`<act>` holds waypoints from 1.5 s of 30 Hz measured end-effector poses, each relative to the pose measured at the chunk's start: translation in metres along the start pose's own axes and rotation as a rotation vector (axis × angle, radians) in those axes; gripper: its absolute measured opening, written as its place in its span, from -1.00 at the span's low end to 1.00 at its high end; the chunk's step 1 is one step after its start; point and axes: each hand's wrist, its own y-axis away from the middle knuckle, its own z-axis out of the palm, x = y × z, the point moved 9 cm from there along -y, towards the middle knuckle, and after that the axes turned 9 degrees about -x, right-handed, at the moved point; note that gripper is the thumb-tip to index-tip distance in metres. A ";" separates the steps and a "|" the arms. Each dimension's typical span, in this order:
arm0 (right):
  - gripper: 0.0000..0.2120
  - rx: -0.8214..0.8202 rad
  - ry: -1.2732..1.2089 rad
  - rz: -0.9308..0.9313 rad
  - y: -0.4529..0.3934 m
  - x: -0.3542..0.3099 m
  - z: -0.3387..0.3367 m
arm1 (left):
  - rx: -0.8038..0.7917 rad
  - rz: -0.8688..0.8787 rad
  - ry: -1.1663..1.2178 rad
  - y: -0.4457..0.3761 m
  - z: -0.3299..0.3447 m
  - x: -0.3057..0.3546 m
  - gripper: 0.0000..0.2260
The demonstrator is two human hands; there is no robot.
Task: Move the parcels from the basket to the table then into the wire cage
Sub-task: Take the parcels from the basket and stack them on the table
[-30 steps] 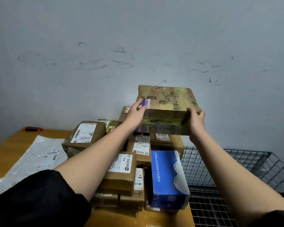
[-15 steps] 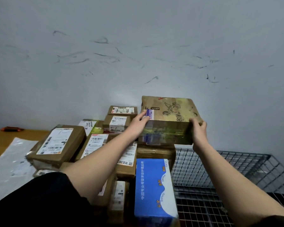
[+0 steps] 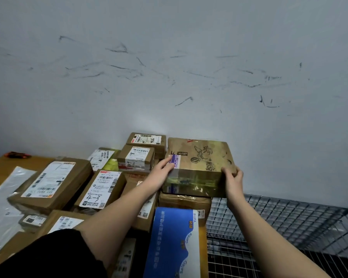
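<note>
A brown cardboard parcel with a black drawing and shiny tape rests on top of another taped brown parcel at the right end of the pile. My left hand presses its left side and my right hand grips its right corner. Many labelled brown parcels lie on the wooden table, among them one marked 4-3 and one marked 4-2. The wire cage stands to the right of the table, below my right forearm. No basket is in view.
A blue box lies at the near edge of the pile beside the cage. A grey plastic mailer lies at the left. An orange and black tool sits at the far left by the scuffed white wall.
The drawn-on parcel, held in both hands, has come down from the air onto the top of the pile. The view has shifted right and closer.
</note>
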 end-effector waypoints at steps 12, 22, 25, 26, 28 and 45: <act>-0.54 -0.094 0.027 0.008 -0.025 0.008 0.022 | 0.046 -0.021 0.005 -0.018 -0.016 -0.007 -0.59; -0.52 -0.081 0.117 -0.005 -0.038 0.016 0.017 | 0.122 -0.038 -0.182 -0.027 -0.013 -0.010 -0.55; -0.54 -0.035 0.179 0.000 -0.041 0.017 0.011 | 0.170 -0.057 -0.348 -0.028 -0.013 -0.006 -0.52; -0.55 -0.012 0.219 -0.014 -0.041 0.013 0.008 | 0.187 -0.055 -0.393 -0.028 -0.014 -0.003 -0.52; -0.57 0.073 0.316 -0.094 -0.037 -0.006 0.000 | 0.232 -0.039 -0.484 -0.027 -0.020 0.005 -0.54; -0.82 -0.365 0.977 -0.957 0.164 -0.125 0.294 | 0.852 -0.014 -1.214 0.192 -0.192 0.064 -0.78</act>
